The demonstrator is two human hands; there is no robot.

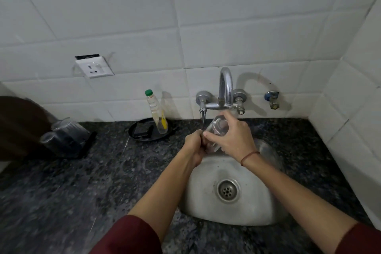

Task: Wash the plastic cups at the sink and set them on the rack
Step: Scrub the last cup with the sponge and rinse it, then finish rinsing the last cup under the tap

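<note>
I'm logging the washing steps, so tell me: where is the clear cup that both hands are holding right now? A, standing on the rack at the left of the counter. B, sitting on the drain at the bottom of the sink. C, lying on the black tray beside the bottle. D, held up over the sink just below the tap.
D: the right hand and the left hand grip the clear cup above the sink, just under the tap.
</note>
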